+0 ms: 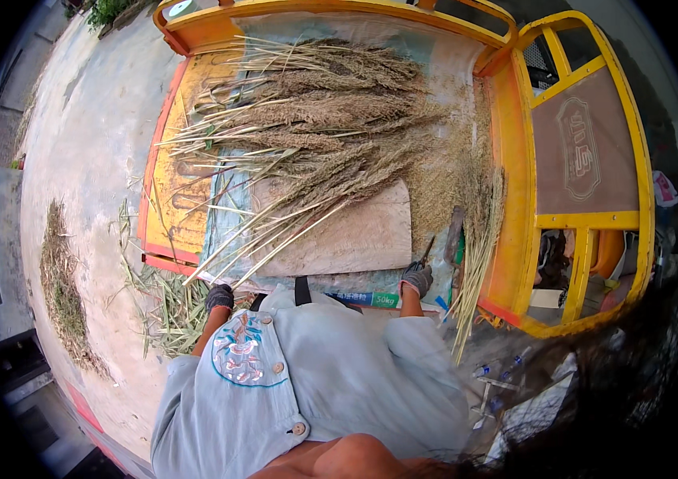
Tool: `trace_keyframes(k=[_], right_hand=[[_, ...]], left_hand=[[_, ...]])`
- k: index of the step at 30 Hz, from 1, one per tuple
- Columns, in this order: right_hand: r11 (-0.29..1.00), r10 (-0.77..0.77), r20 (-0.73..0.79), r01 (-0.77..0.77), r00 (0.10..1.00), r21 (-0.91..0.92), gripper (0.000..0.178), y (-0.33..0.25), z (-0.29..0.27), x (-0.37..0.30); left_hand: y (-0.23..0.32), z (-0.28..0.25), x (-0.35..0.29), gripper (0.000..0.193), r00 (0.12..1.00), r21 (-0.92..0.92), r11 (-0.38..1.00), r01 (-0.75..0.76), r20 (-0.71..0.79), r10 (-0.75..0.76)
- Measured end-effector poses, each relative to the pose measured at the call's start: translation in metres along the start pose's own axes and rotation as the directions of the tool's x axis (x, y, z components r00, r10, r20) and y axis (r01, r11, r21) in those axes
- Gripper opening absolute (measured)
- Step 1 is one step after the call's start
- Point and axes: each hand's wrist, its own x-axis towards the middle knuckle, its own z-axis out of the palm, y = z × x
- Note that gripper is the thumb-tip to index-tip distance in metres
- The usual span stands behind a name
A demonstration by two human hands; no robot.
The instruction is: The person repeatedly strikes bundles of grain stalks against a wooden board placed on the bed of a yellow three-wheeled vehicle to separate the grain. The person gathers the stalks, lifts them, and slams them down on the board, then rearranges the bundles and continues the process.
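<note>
My left hand (219, 297), in a dark grey glove, looks curled beside the cut lower ends of pale stalks; whether it grips any is too small to make out. Several bundles of dry seed-headed stalks (331, 108) lie across the cargo bed, their brown heads to the right. The nearest stalks (299, 215) slant over a pale wooden board (355, 235). At the board's right corner, my gloved right hand (416, 278) is closed around a slim dark tool (429, 247) pointing up and away. Its exact kind is unclear.
A yellow metal frame (646, 191) stands along the right, next to a narrow bundle of stalks (479, 247). Loose grain (439, 188) covers the sheet past the board. Green leaf scraps (175, 311) and a dry plant heap (63, 279) lie on the concrete ground at left.
</note>
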Motion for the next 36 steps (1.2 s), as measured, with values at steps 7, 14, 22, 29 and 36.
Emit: trace_keyframes(k=[7,14,22,29,36], right_hand=[[0.897,-0.412,-0.239,0.346,0.879,-0.275,0.042,-0.032,0.003,-0.028],[0.913,-0.032,0.633,-0.236,0.774,0.334,0.055,-0.182,0.095,-0.085],[0.405,0.181,0.729,-0.725,0.661,0.557,0.023,-0.217,0.135,-0.073],[0.277,-0.203,0.77,-0.719,0.605,0.638,0.005,-0.169,0.123,-0.094],[0.357,-0.092,0.79,-0.72,0.607,0.595,0.011,-0.166,0.113,-0.095]], left_hand=[[0.001,0.011,0.012,0.017,0.961,0.042,0.966,-0.255,-0.099,0.258],[0.002,0.012,0.034,0.03,0.912,0.157,0.909,-0.387,0.208,0.352],[-0.003,-0.008,0.027,0.031,0.873,-0.039,0.883,-0.467,0.135,0.468],[0.022,-0.052,0.001,0.036,0.804,-0.364,0.726,-0.583,-0.39,0.449],[0.138,-0.103,-0.006,0.035,0.531,-0.121,0.54,-0.833,-0.446,0.72]])
